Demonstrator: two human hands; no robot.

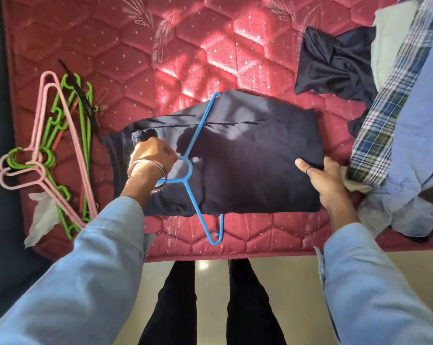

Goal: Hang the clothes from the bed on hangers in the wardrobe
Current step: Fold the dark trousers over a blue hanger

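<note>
Dark navy folded trousers point(248, 155) lie flat near the front edge of the red quilted mattress point(185, 58), at the centre of the view, with a slim blue plastic hanger point(196, 135) across them: its bar passes under the cloth, one arm running up toward 12 o'clock, the other down toward 6 o'clock past the fabric edge. At 9 o'clock of the trousers the left hand point(152, 155), bangles on the wrist, has its fingers curled together, pinching the hanger at the base of its hook. At 3 o'clock the right hand point(322, 175) grips the folded edge of the trousers, thumb on top and the other fingers tucked under the cloth. Both arms wear light blue sleeves. The mattress has a hexagon stitch pattern with pale leaf motifs, and patches of sunlight fall across its middle. Toward 9 o'clock a bundle of pink and green plastic hangers point(56, 150) rests on the mattress beside a crumpled white plastic bag point(40, 220). Toward 2 o'clock a crumpled dark cloth point(335, 68) lies apart from the trousers, and at 3 o'clock a heap holds a blue-green plaid shirt point(385, 125) and a light blue garment point(414, 135). Below the bed edge, at 6 o'clock, a glossy pale floor point(285, 282) shows the person's dark-trousered legs
</note>
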